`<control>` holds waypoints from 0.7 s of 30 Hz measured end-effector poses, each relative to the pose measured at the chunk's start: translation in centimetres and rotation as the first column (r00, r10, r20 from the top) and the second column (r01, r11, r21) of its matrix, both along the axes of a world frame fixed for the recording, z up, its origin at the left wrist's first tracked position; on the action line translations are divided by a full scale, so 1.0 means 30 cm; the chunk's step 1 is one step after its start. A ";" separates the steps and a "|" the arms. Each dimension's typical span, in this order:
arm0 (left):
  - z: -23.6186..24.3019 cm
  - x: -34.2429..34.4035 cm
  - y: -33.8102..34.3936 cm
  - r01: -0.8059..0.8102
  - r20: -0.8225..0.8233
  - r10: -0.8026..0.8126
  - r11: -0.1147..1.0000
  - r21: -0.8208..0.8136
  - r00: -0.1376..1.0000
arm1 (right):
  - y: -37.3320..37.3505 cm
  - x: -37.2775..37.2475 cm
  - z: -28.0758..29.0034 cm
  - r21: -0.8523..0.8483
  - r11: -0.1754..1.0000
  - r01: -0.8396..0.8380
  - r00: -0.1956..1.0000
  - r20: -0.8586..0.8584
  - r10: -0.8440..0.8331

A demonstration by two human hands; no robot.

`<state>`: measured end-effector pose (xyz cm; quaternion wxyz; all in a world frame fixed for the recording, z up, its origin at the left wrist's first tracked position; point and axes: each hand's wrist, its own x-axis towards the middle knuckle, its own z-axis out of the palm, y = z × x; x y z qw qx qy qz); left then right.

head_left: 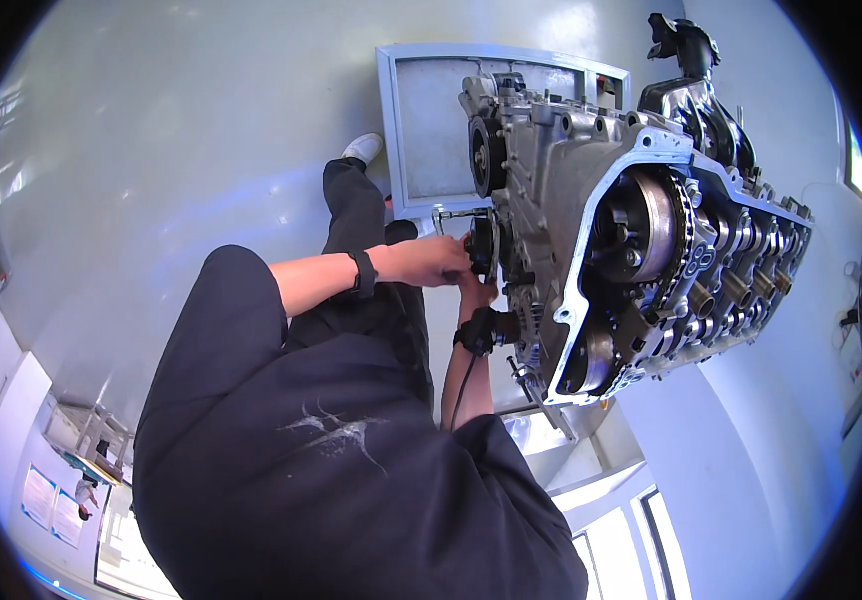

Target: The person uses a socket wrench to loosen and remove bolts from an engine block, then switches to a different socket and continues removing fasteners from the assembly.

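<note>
The left hand (429,261) and right hand (479,291) sit close together at the engine's (548,180) lower black pulley (481,246) (whether their fingers grasp anything, I cannot tell).

The grey floor (201,130) gleams (bright windows (609,552) break the pale wall (679,450))

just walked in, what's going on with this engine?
A person in dark clothes has both bare hands at the side of the engine. The left hand is at a black round part low on that side, with the right hand just beneath; the exact grip is hidden. A black pulley sits above, with neither hand on it. The face toward the camera is open, showing a chain and the valve gear.
</note>
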<state>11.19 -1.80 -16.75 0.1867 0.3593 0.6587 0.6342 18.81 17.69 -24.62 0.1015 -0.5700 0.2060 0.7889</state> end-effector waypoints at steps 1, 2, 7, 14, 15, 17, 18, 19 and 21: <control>0.016 -0.027 -0.003 0.005 0.002 -0.005 1.000 0.003 1.000 | 0.008 0.011 -0.013 -0.034 0.999 -0.022 0.999 -0.033 0.021; 0.031 -0.057 -0.008 -0.063 0.164 0.076 0.995 -0.083 0.984 | 0.020 0.023 -0.022 -0.064 0.997 -0.042 0.997 -0.067 0.038; -0.069 -0.248 -0.013 -0.469 0.702 0.449 0.864 -0.184 0.552 | -0.065 -0.081 0.118 0.113 0.992 0.051 0.989 0.129 -0.066; -0.378 -0.436 -0.044 -0.651 0.832 0.554 0.631 -0.422 -0.002 | -0.108 -0.133 0.139 0.135 0.991 0.020 0.984 0.174 -0.044; -0.392 -0.460 -0.044 -0.608 0.839 0.540 0.645 -0.463 -0.065 | -0.110 -0.123 0.137 0.134 0.990 0.050 0.981 0.179 -0.074; -0.411 -0.503 -0.011 -0.539 0.825 0.550 0.660 -0.523 -0.127 | -0.095 -0.119 0.136 0.151 0.988 0.044 0.977 0.201 -0.074; -0.412 -0.515 0.005 -0.530 0.828 0.545 0.668 -0.523 -0.132 | -0.094 -0.117 0.139 0.159 0.986 0.049 0.974 0.209 -0.082; -0.411 -0.528 0.025 -0.510 0.818 0.563 0.672 -0.537 -0.118 | -0.094 -0.118 0.141 0.172 0.984 0.049 0.972 0.220 -0.087; -0.428 -0.539 0.033 -0.487 0.807 0.581 0.677 -0.553 -0.109 | -0.096 -0.124 0.147 0.185 0.982 0.048 0.967 0.237 -0.092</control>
